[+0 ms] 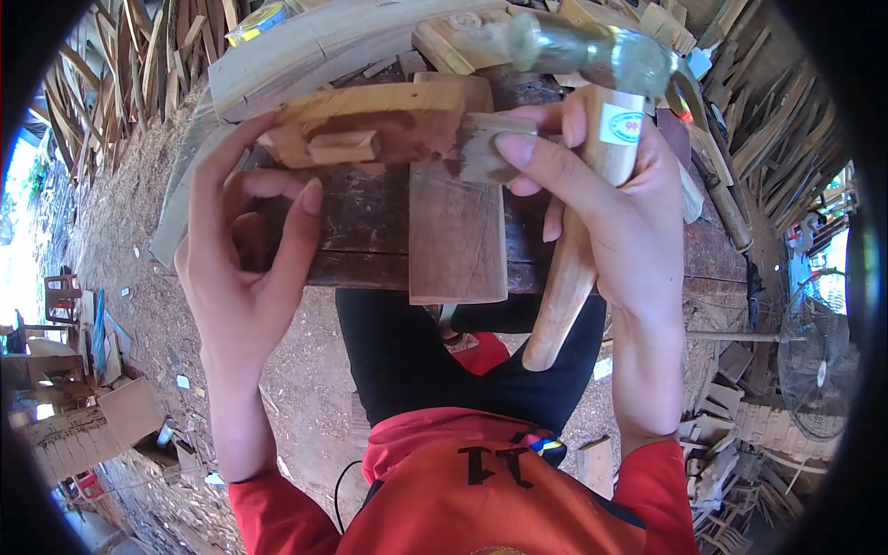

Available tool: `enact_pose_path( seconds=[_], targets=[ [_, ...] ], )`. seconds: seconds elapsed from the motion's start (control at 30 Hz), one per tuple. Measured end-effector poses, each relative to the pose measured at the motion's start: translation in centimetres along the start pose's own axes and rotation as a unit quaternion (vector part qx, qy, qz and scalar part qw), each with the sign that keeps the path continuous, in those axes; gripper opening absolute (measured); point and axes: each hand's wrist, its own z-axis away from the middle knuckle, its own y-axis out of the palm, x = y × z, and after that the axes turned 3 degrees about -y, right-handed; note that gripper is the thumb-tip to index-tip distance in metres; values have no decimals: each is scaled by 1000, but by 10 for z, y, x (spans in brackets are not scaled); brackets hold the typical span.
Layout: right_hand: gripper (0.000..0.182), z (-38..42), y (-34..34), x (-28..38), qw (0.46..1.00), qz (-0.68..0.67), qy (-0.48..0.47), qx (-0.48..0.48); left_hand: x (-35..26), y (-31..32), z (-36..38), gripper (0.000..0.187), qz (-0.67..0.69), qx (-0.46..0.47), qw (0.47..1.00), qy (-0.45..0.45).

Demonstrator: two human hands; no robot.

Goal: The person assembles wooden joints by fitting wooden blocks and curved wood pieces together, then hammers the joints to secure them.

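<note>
Above the bench, a reddish-brown wooden block (388,116) with a short peg-like piece (344,146) on its near face spans the gap between my hands. My left hand (245,222) curls its index finger around the block's left end, with the thumb lower and off the wood. At the other end, my right hand (615,203) pinches a greyish wooden end piece (495,139) between thumb and fingers. That same hand keeps a hammer (587,250) against its palm, metal head up and wooden handle slanting down. Beneath them, a flat board (458,240) overhangs the bench's front edge.
The dark wooden bench (361,222) carries a long curved plank (324,51) and more wood blocks (458,42) at the back. A tape roll (259,23) sits back left. Stacked wood strips (768,120) flank the bench, and a fan (819,370) stands at right.
</note>
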Motion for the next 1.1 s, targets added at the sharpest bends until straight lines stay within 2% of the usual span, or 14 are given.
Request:
enact_pose_path(
  seconds=[0.07,0.13,0.17,0.3,0.33,0.43,0.47,0.57,0.6,0.67,0.87,1.1],
  targets=[
    [26,-1,1,1,1000,-10,-11,-26,6,1,11,43,-40,-47,992,110],
    [27,0,-4,2,998,-12,-27,-63,2,-1,20,41,-81,-25,975,205],
    [27,1,-9,4,996,-18,-31,-76,-8,-2,24,44,-102,18,964,245],
    [29,13,-25,10,989,-39,-37,-139,-24,11,26,62,-242,139,910,307],
    [29,16,-32,9,988,-52,-42,-141,-18,18,26,70,-279,112,898,321],
    [30,24,-44,12,984,-78,-60,-149,-28,11,18,67,-303,111,867,379],
    [30,26,-46,16,983,-81,-65,-154,-33,10,17,68,-279,108,872,387],
    [31,31,-50,35,977,-103,-74,-170,-63,-2,5,57,-251,50,876,408],
    [31,32,-52,42,975,-110,-78,-174,-82,-12,-1,54,-269,63,872,404],
    [31,31,-52,56,969,-136,-109,-176,-106,-3,-15,55,-233,3,893,385],
    [29,27,-56,86,955,-168,-190,-156,-147,25,-49,35,-177,-34,944,276],
    [31,34,-23,78,962,-132,-186,-148,-138,29,-37,44,-143,-65,974,164]
  ],
)
